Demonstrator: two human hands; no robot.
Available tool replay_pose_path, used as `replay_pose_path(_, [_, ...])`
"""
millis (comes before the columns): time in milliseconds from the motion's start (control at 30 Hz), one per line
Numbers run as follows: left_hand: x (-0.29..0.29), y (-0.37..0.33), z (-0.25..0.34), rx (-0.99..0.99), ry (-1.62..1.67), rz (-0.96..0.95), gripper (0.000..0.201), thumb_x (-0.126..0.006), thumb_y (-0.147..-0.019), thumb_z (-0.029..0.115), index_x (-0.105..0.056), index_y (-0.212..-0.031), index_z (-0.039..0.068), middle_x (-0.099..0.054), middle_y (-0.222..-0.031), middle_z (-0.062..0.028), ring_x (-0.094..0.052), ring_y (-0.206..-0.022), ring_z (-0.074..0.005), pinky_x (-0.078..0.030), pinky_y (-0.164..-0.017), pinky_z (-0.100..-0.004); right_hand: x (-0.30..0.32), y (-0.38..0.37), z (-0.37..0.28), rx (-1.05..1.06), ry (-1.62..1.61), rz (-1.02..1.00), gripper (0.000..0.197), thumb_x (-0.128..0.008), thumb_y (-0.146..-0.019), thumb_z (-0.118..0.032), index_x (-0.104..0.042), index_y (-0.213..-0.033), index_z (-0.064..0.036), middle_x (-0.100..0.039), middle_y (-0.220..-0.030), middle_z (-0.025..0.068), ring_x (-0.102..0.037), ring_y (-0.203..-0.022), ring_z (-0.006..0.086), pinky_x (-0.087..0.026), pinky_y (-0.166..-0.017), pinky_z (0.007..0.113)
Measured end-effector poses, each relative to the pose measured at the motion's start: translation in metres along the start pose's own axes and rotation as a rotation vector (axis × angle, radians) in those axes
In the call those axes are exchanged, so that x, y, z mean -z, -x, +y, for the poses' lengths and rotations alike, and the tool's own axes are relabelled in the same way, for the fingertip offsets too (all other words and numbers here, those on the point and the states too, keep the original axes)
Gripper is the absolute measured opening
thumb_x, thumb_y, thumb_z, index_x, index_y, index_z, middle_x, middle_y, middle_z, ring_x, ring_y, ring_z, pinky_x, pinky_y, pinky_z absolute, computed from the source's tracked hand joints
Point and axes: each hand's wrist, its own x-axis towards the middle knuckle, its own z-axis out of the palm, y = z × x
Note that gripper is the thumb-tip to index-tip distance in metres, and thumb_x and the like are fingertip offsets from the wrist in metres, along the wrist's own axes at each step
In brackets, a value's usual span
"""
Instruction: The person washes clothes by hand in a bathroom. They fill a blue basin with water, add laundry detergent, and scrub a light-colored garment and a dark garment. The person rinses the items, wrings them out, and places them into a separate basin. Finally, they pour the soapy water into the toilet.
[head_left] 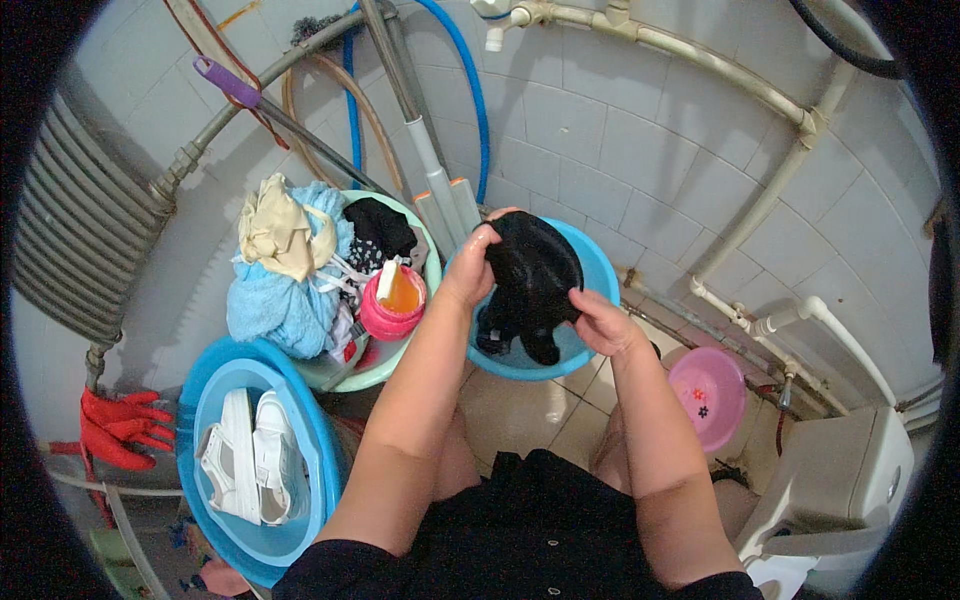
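A wet-looking black garment [535, 262] is stretched between my two hands above a round blue basin [602, 268]. Its lower end hangs down inside the basin. My left hand [474, 268] grips the garment's upper left edge, fingers curled round it. On the other side, my right hand [604, 324] pinches the lower right edge between thumb and fingers. What kind of garment it is, I cannot make out. Some water seems to lie in the basin under the cloth.
Left of the basin, a pale green tub [432, 262] holds a laundry pile with a light blue towel [285, 305] and a pink container [392, 318]. White shoes [236, 455] lie in nested blue basins [190, 440]. A pink basin [735, 385], pipes [740, 240] and a toilet [840, 480] are at right.
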Motion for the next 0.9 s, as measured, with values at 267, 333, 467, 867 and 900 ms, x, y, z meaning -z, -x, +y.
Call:
replay_pose_path(267, [0.019,-0.015,0.007,0.022,-0.278,0.322,0.034,-0.058,-0.077,0.012,-0.054,-0.110,0.005,-0.055,-0.104,-0.0095,-0.053,-0.094,-0.0199,-0.043,-0.081,-0.0308,-0.022,-0.004,-0.013,0.242,0.107,0.225,0.033,-0.059,-0.086,-0.021,-0.054,-0.114,-0.0040,-0.060,-0.111,0.0058,-0.055,-0.103,0.0178,-0.041,-0.092,0.033])
replay_pose_path(333, [0.021,-0.015,0.008,-0.101,-0.385,0.432,0.038,-0.062,-0.075,0.013,-0.053,-0.111,0.005,-0.052,-0.109,-0.0118,-0.052,-0.096,-0.0215,-0.043,-0.084,-0.0318,-0.027,-0.001,-0.021,0.314,-0.082,0.158,0.032,-0.056,-0.089,-0.025,-0.055,-0.112,-0.0037,-0.060,-0.111,0.0067,-0.057,-0.102,0.0183,-0.044,-0.090,0.033])
replay_pose_path(467, [0.061,-0.018,-0.021,-0.384,-1.420,0.625,0.039,-0.069,-0.075,0.019,-0.057,-0.107,0.002,-0.058,-0.099,-0.0108,-0.056,-0.094,-0.0207,-0.044,-0.082,-0.0308,-0.020,0.003,-0.028,0.384,-0.115,0.136,0.030,-0.052,-0.091,-0.024,-0.052,-0.114,-0.0040,-0.060,-0.111,0.0073,-0.057,-0.103,0.0178,-0.045,-0.089,0.033])
replay_pose_path(867, [0.008,0.018,-0.046,0.280,-0.586,0.070,0.068,-0.038,-0.090,0.056,-0.025,-0.138,0.010,-0.046,-0.129,-0.0124,-0.045,-0.117,-0.0235,-0.034,-0.097,-0.0404,-0.031,0.005,-0.022,0.360,0.305,0.359,0.032,-0.061,-0.086,-0.019,-0.052,-0.115,-0.0086,-0.058,-0.102,-0.0010,-0.054,-0.093,0.0106,-0.042,-0.079,0.025])
replay_pose_path(900, [0.016,0.012,-0.054,0.216,-0.549,0.103,0.071,-0.040,-0.091,0.054,-0.015,-0.144,0.013,-0.044,-0.130,-0.0123,-0.044,-0.118,-0.0243,-0.033,-0.098,-0.0425,-0.023,0.003,-0.020,0.371,0.324,0.392,0.031,-0.061,-0.086,-0.019,-0.053,-0.114,-0.0086,-0.059,-0.100,-0.0016,-0.054,-0.091,0.0099,-0.042,-0.077,0.025])
